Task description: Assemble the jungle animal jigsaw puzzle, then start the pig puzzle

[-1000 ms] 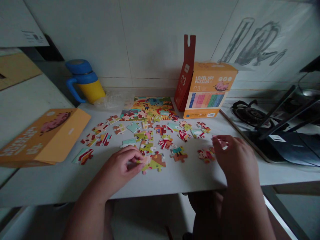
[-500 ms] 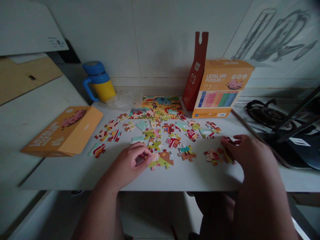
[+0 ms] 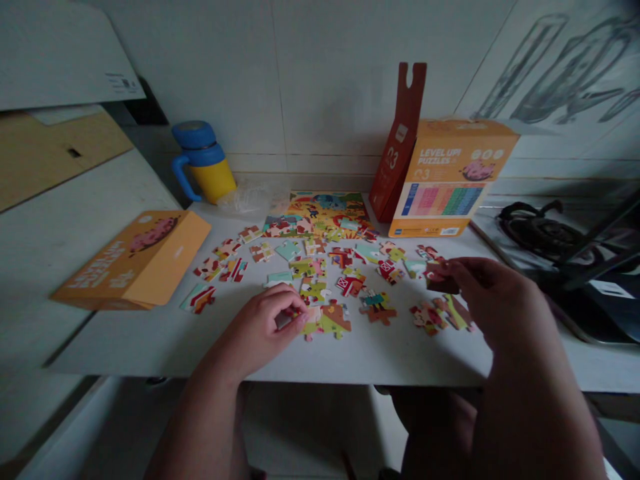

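My right hand (image 3: 493, 290) pinches a brown and red puzzle piece (image 3: 442, 280) between thumb and fingers, raised above the table's right side. Below it lie a green puzzle piece (image 3: 459, 312) and a few joined pieces (image 3: 429, 316). My left hand (image 3: 267, 327) rests near the table's front edge, thumb and forefinger closed at the left edge of a pale pink and green puzzle piece (image 3: 313, 320). That piece joins a green and brown one (image 3: 335, 319). A column of linked green pieces (image 3: 313, 290) runs up behind them.
Several loose puzzle pieces (image 3: 233, 271) spread across the white table (image 3: 380, 357). A colourful picture sheet (image 3: 327, 208) lies at the back. Around stand an orange puzzle box (image 3: 445, 177), a second box (image 3: 135, 260), a blue-yellow mug (image 3: 210, 173), clear plastic (image 3: 255, 199) and a stove (image 3: 540, 227).
My right hand has lifted the brown and red piece off the table and moved it slightly left, uncovering the green piece. My left hand stays by the joined pieces. The view has shifted slightly.
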A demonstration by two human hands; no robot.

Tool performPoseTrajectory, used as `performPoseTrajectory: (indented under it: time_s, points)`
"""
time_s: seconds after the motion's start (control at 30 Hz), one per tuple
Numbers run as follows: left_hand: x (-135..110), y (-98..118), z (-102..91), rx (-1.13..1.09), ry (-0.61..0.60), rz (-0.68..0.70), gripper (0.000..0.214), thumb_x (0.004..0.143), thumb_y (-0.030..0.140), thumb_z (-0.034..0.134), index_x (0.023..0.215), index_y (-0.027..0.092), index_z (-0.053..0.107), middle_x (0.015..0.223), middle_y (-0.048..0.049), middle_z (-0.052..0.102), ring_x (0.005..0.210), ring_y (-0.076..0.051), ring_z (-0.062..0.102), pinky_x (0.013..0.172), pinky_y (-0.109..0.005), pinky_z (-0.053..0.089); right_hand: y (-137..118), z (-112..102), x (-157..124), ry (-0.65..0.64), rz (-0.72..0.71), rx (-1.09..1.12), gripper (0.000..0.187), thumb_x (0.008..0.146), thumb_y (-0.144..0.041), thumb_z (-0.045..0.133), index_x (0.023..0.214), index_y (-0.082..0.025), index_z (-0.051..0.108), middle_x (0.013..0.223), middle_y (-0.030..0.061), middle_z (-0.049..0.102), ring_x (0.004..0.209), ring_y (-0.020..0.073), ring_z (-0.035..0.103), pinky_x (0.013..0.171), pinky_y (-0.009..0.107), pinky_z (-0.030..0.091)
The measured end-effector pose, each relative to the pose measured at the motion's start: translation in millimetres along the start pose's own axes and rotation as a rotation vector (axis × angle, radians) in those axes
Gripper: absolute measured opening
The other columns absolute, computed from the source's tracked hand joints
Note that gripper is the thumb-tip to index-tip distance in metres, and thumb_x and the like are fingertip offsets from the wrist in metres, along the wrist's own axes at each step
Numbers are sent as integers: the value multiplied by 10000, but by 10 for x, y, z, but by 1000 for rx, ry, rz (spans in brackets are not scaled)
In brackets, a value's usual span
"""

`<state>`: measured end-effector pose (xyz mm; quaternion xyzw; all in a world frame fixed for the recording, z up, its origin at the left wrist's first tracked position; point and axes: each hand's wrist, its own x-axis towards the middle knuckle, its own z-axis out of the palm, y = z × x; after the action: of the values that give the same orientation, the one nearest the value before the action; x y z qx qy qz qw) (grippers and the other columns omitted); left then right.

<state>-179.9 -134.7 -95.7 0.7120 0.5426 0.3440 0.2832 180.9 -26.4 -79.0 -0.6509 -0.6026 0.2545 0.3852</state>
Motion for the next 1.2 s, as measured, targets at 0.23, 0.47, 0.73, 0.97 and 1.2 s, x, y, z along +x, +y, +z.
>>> performPoseTrajectory:
  time_s: [0.23,0.47,0.73,0.97,1.2]
  points:
    - [0,-3,-4,8,0,4,110,985,140,627,947,220,692,1006,-31,688,919,-167,651,805,-294,521,-387,477,-467,-433,-99,33,353,1005,-536,600,954,-218,745,731,12,737,641,167,654,613,273,476]
    - [5,-9,-2,19,7,18,99,945,129,653,948,222,690,995,-33,687,909,-180,650,790,-310,524,-624,682,-720,-420,-426,-152,149,1021,-314,605,957,-230,709,867,28,732,705,171,661,654,298,495]
    - [2,20,-2,2,9,8,111,961,121,650,956,218,703,1005,-29,686,929,-170,657,817,-293,533,-629,860,-931,-660,-735,-216,551,865,-335,875,1368,-233,675,1367,133,679,1216,308,651,1059,513,544]
    - [8,23,2,-4,11,7,112,967,126,651,944,220,706,994,-30,689,914,-169,659,810,-290,542,-600,883,-989,-674,-677,-307,582,787,-237,930,1320,-184,704,1309,154,699,1158,324,685,1017,519,580]
    - [2,15,-1,-9,6,10,128,972,119,654,964,231,716,1021,-16,692,942,-160,658,826,-292,530,-605,640,-903,-803,-581,-147,161,928,-160,767,1053,-247,718,1042,21,742,901,180,708,835,302,571]
